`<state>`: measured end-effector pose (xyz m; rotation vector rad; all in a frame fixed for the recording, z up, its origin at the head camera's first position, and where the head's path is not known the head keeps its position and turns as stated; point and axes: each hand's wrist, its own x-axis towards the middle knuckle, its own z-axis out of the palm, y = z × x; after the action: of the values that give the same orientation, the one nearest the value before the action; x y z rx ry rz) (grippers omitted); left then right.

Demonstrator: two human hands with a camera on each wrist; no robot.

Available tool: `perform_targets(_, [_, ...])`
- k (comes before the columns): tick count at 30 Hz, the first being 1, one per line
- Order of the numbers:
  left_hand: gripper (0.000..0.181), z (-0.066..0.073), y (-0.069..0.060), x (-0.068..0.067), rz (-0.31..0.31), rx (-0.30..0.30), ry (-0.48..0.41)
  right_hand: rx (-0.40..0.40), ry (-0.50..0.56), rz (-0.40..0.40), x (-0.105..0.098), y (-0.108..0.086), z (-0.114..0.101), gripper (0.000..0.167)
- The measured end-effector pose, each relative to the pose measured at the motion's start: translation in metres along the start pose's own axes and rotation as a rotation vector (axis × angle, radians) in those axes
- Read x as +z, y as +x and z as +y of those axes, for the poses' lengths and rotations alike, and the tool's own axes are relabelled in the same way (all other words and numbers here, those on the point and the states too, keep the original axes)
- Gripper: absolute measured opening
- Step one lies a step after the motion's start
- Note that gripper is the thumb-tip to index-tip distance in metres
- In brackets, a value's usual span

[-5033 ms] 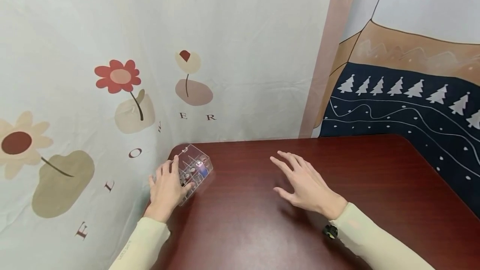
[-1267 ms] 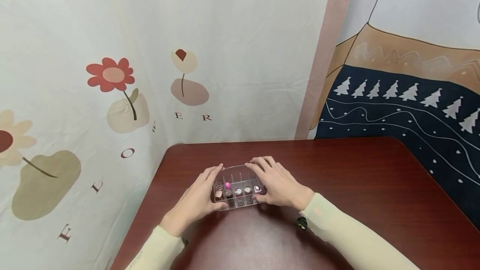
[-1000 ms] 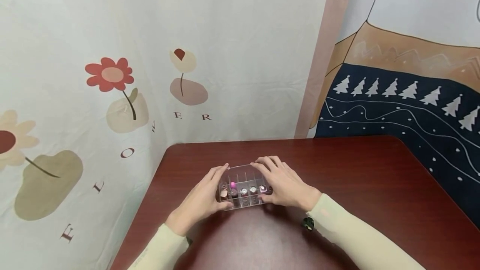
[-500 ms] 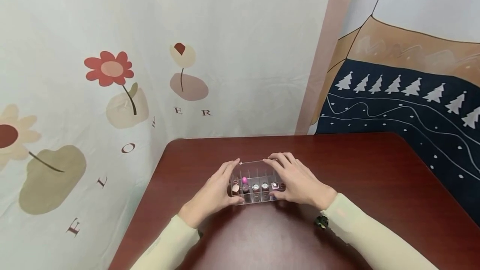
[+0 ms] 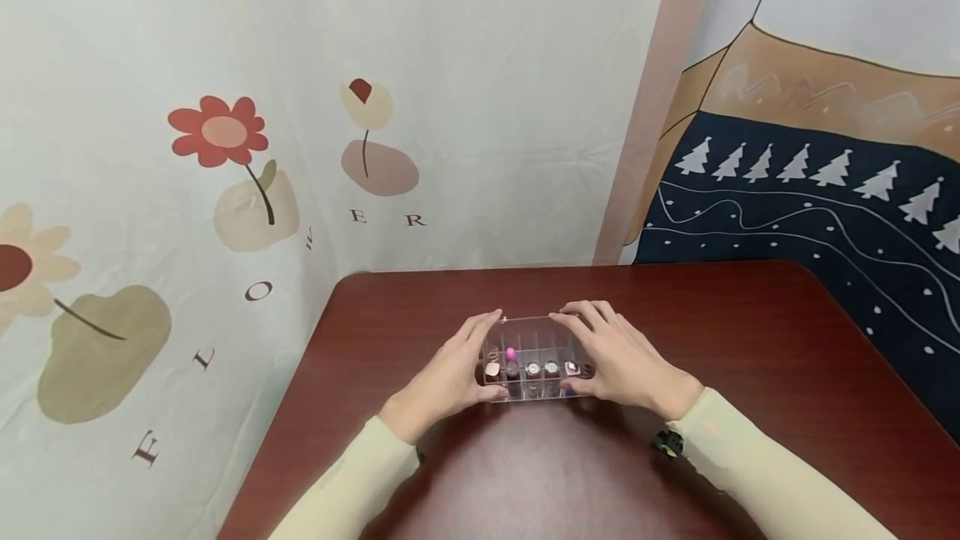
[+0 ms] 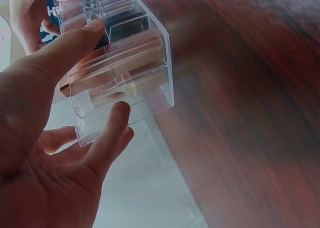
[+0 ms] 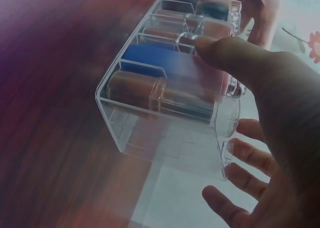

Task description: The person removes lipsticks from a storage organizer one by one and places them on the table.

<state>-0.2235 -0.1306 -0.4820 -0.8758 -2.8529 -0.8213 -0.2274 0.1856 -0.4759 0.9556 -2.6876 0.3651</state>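
Note:
A clear compartment box [image 5: 542, 391] of lipstick-like tubes is in front of the person at the middle of the table. The left hand [image 5: 448, 375] grips its left end, thumb on the near side and fingers at the back; the right hand [image 5: 630, 361] grips the right end the same way. In the left wrist view, the left thumb lies along the box [image 6: 145, 82] over a labelled tube [image 6: 107, 89]. In the right wrist view, the right thumb touches the box [image 7: 107, 105] beside a blue-to-pink tube [image 7: 165, 62]. A pink round top [image 5: 511, 354] shows in the head view.
The dark red table [image 5: 420, 298] has rounded far corners. Behind it hangs a pale curtain [image 5: 487, 107] with flowers and letters; a dark blue cloth [image 5: 795, 207] with white trees hangs at the right. The right wrist wears a dark strapped device [image 5: 667, 442].
The box was at the table's far left corner with only the left hand on it. Both hands now hold it near the middle, and it has shifted rightward in the head view.

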Motion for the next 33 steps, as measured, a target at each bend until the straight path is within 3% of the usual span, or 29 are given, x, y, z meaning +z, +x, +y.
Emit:
perform_targets(5, [0.128, 0.001, 0.003, 0.004, 0.005, 0.023, -0.022, 0.000, 0.008, 0.007, -0.004, -0.005, 0.005, 0.103])
perform_targets(20, [0.124, 0.010, 0.008, 0.012, -0.019, -0.004, -0.075, 0.001, -0.003, 0.033, -0.010, -0.017, 0.013, 0.106])
perform_targets(33, [0.124, 0.012, 0.011, 0.014, -0.035, 0.000, -0.056, 0.003, -0.012, 0.033, -0.012, -0.022, 0.016, 0.107])
